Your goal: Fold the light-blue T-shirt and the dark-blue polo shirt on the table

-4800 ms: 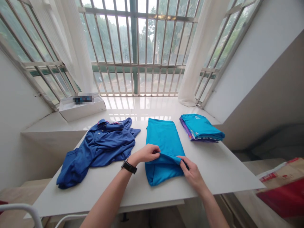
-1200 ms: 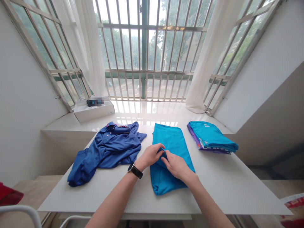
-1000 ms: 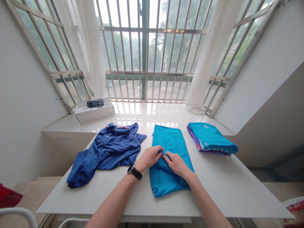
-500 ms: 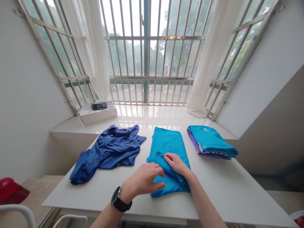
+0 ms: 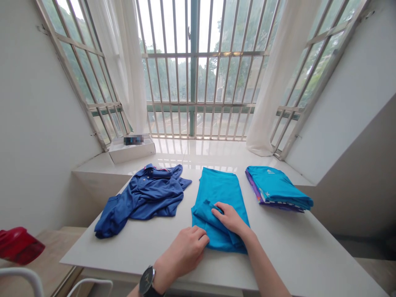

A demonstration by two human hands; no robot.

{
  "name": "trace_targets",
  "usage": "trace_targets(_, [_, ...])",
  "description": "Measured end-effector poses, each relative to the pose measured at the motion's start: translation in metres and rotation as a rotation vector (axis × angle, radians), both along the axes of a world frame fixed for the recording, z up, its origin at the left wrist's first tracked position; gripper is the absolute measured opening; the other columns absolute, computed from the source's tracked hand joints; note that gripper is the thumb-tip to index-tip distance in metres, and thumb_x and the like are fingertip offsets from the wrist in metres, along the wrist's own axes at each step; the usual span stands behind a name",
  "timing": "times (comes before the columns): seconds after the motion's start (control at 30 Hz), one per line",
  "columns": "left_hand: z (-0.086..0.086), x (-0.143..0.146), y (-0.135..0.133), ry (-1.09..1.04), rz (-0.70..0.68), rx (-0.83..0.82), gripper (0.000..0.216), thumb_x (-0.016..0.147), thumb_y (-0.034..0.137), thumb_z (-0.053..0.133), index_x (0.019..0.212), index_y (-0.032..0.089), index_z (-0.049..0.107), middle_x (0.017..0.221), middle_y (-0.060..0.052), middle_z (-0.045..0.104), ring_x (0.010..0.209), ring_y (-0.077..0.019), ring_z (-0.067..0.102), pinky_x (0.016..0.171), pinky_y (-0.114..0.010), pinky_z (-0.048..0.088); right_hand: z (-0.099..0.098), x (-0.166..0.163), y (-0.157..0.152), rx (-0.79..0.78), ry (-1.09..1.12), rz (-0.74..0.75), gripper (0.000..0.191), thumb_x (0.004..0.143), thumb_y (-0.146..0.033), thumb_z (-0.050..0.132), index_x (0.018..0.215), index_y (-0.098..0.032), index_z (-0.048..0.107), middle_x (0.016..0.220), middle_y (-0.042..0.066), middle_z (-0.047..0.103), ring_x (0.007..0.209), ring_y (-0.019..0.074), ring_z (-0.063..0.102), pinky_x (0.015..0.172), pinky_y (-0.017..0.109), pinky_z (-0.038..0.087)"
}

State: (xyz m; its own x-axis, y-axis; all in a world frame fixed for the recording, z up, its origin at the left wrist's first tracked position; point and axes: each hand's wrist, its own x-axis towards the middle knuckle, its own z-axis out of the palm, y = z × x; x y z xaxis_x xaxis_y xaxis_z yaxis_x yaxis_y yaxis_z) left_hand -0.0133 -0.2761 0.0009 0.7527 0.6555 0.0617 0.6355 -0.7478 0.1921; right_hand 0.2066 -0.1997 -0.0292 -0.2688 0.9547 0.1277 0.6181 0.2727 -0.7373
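Head view: turquoise garment (image 5: 221, 183) midway along the desk (image 5: 287, 251), near its front edge. The left hand (image 5: 189, 247) curls at its near-left corner; the right hand (image 5: 230, 216) lies on its flap, fingers close together; whether either pinches, I can't tell. By the right edge, a stack (image 5: 281, 187) bears an unreadable white logo (image 5: 270, 170).

Hands (image 5: 230, 218) at turquoise garment (image 5: 219, 185); navy shirt (image 5: 151, 192) left, folded stack (image 5: 276, 185) right.

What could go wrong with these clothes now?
The bright blue garment looks rumpled under the right hand, so creases might set in. The folded clothing stack sits at the right edge of the table, so a bump could knock it off. The navy polo shirt lies loosely near the left edge and might slip.
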Motion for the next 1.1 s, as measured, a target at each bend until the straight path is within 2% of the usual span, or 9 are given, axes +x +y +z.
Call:
trace_targets(0.27, [0.005,-0.007,0.020,-0.077,0.028,-0.087,0.024,0.083,0.014,0.062,0.105,0.023,0.063,0.097,-0.003,0.071,0.092,-0.0229,0.066,0.078,-0.030,0.049,0.004,-0.002,-0.003,0.041,0.009,0.014,0.026,0.093,-0.042,0.049,0.082,-0.021,0.061,0.086,0.003,0.070,0.080,0.0215,0.063,0.074,0.032,0.042])
trace_targets(0.43, [0.005,-0.007,0.033,-0.096,-0.028,-0.107,0.028,0.082,0.032,0.074,0.109,0.027,0.066,0.098,-0.002,0.072,0.091,-0.0225,0.067,0.074,-0.027,0.048,0.011,-0.003,-0.006,0.064,0.045,-0.003,0.025,0.094,-0.041,0.049,0.086,-0.021,0.062,0.086,0.003,0.071,0.081,0.0213,0.064,0.074,0.032,0.042])
trace_targets(0.53, [0.006,-0.007,0.036,-0.100,-0.066,-0.117,0.027,0.081,0.041,0.077,0.103,0.028,0.069,0.098,-0.001,0.072,0.089,-0.0209,0.067,0.073,-0.026,0.047,0.013,-0.003,-0.006,0.069,0.065,-0.011,0.025,0.094,-0.041,0.050,0.088,-0.021,0.064,0.088,0.003,0.072,0.082,0.0213,0.065,0.075,0.032,0.043])
trace_targets(0.67, [0.005,-0.007,0.039,-0.148,-0.060,-0.133,0.018,0.086,0.041,0.072,0.097,0.027,0.072,0.096,-0.001,0.072,0.089,-0.0189,0.067,0.074,-0.025,0.047,0.017,-0.003,-0.008,0.077,0.093,-0.016,0.026,0.094,-0.042,0.051,0.089,-0.021,0.064,0.087,0.003,0.072,0.080,0.0210,0.064,0.074,0.032,0.045])
trace_targets(0.83, [0.003,-0.005,0.042,-0.180,-0.015,-0.150,0.021,0.085,0.044,0.073,0.093,0.024,0.073,0.092,-0.002,0.073,0.086,-0.0199,0.068,0.072,-0.025,0.047,0.023,-0.002,-0.009,0.090,0.119,-0.031,0.026,0.094,-0.043,0.051,0.088,-0.022,0.064,0.087,0.003,0.071,0.078,0.0203,0.062,0.073,0.031,0.045])
trace_targets(1.0, [0.003,-0.005,0.044,-0.226,-0.013,-0.171,0.022,0.087,0.044,0.071,0.097,0.024,0.071,0.093,-0.002,0.073,0.087,-0.0191,0.068,0.072,-0.024,0.045,0.025,-0.002,-0.011,0.100,0.118,-0.022,0.026,0.093,-0.044,0.052,0.087,-0.022,0.066,0.084,0.002,0.070,0.076,0.0197,0.061,0.071,0.030,0.044])
trace_targets(1.1, [0.004,-0.004,0.045,-0.243,-0.005,-0.177,0.022,0.091,0.043,0.066,0.088,0.022,0.070,0.087,-0.001,0.072,0.081,-0.0170,0.066,0.068,-0.022,0.042,0.026,-0.003,-0.012,0.104,0.121,-0.018,0.027,0.093,-0.044,0.052,0.087,-0.022,0.066,0.084,0.002,0.070,0.075,0.0193,0.061,0.070,0.030,0.044])
